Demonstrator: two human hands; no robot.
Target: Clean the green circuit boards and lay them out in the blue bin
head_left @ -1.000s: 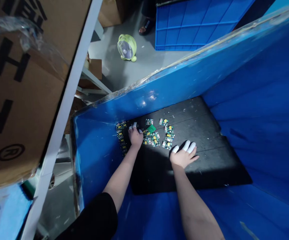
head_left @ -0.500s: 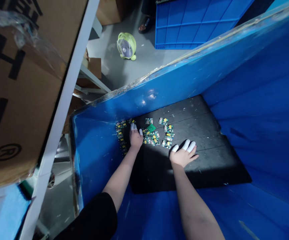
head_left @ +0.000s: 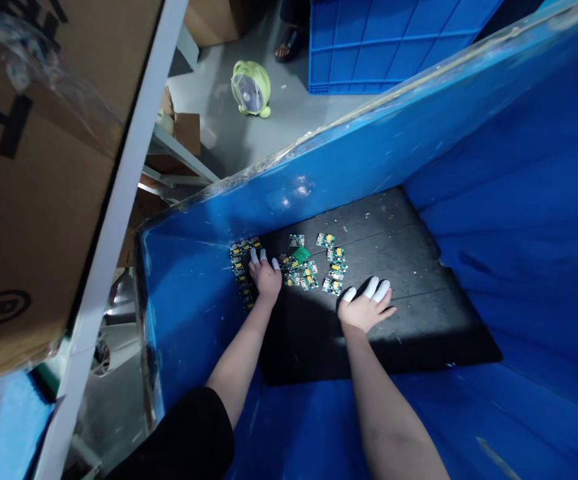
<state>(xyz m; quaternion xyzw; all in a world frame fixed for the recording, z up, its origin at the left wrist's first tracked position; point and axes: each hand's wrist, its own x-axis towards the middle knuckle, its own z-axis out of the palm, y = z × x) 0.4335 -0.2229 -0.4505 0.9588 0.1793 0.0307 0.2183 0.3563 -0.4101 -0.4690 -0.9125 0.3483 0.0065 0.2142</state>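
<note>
Small green circuit boards with yellow parts lie on a black foam sheet (head_left: 393, 233) at the bottom of a deep blue bin (head_left: 193, 260). A row of circuit boards (head_left: 239, 270) lines the bin's left wall and bends along the back. My left hand (head_left: 267, 277), with white finger cots, reaches to the corner of that row, fingers spread and touching or close to the boards. To its right is a loose cluster of circuit boards (head_left: 309, 273), one turned green side up. My right hand (head_left: 366, 307), also in finger cots, rests open on the foam beside another short column of boards (head_left: 337, 270).
A large cardboard box (head_left: 43, 167) stands on a white-edged shelf at the left. Beyond the bin's taped rim are a green fan (head_left: 251, 90) on the floor, a blue crate (head_left: 389, 47) and a person's foot (head_left: 289, 48).
My left hand has shifted slightly left and toward me. The board at the back of the row, tilted before, now sits in line with the others. My right hand stays put.
</note>
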